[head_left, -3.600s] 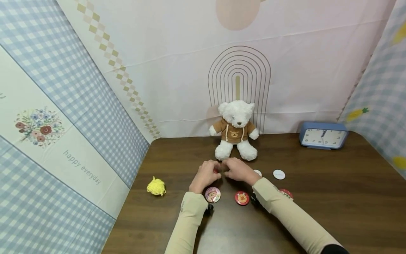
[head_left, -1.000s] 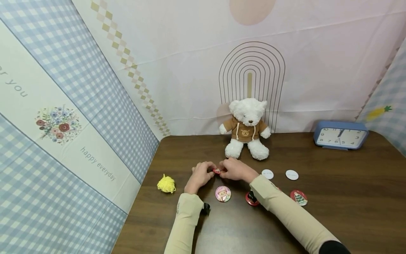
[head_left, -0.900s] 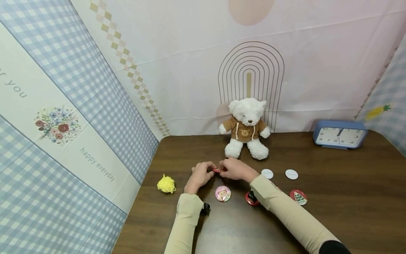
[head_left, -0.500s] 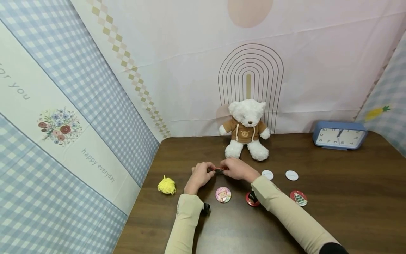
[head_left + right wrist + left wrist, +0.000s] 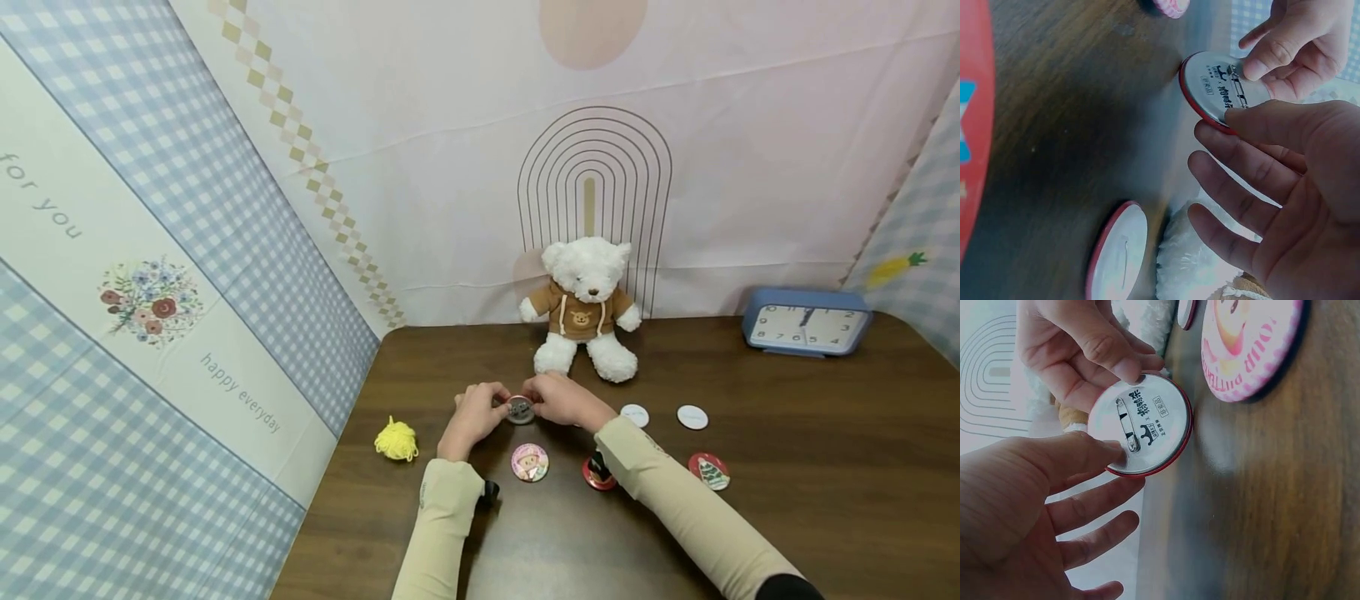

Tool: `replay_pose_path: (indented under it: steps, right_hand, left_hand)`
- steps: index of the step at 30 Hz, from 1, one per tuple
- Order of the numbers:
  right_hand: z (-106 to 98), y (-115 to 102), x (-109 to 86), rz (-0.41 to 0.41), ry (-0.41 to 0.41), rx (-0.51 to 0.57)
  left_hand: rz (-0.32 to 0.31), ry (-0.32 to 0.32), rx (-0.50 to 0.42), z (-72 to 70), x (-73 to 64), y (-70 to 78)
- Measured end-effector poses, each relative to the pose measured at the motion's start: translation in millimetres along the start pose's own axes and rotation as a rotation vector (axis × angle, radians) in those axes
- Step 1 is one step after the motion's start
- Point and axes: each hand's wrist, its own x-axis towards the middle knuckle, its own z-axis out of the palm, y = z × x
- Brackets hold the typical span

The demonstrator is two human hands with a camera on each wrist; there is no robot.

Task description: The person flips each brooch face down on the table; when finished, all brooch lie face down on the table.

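A round pin badge (image 5: pixel 521 410) is held between both hands in front of the white teddy bear (image 5: pixel 592 267). Its silver back shows a safety pin and black print in the left wrist view, and a thin red rim runs round it. My left hand (image 5: pixel 477 414) pinches one edge between thumb and index finger, the other fingers spread. On the opposite edge, my right hand (image 5: pixel 564 401) pinches with thumb and fingers. A pink cartoon badge (image 5: pixel 530 462) lies just nearer than the hands. A red badge (image 5: pixel 592 477) is partly covered by the right wrist's camera.
Two white-backed badges (image 5: pixel 692 417) lie face down to the right, and a red badge with a Christmas tree (image 5: pixel 708 472) lies nearer. Yellow yarn (image 5: pixel 396 440) sits left. A blue clock (image 5: pixel 807 325) stands at the table's back right.
The held badge has turned from nearly edge-on, with red showing, to its silver back facing the head camera. Both hands stay in nearly the same place over the last second.
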Motion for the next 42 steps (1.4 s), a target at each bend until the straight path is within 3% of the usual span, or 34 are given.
replay_pose_path:
  steps: [13,24,33,42]
  right_hand:
    - [4,3,-0.7,0.02,0.026,-0.023]
    - [6,1,-0.6,0.043,0.032,-0.052]
    - [9,-1,2.7,0.101,-0.013,-0.033]
    - [11,-1,4.7,0.154,-0.039,-0.104]
  left_hand:
    - [0.001,-0.009,-0.038,9.2,0.4,-1.8]
    - [-0.005,-0.011,0.012,12.5,3.8,-1.4]
    - [-0.023,-0.033,0.015,13.6,6.3,-5.5]
    - [-0.005,-0.047,0.055,15.4,10.6,-4.8]
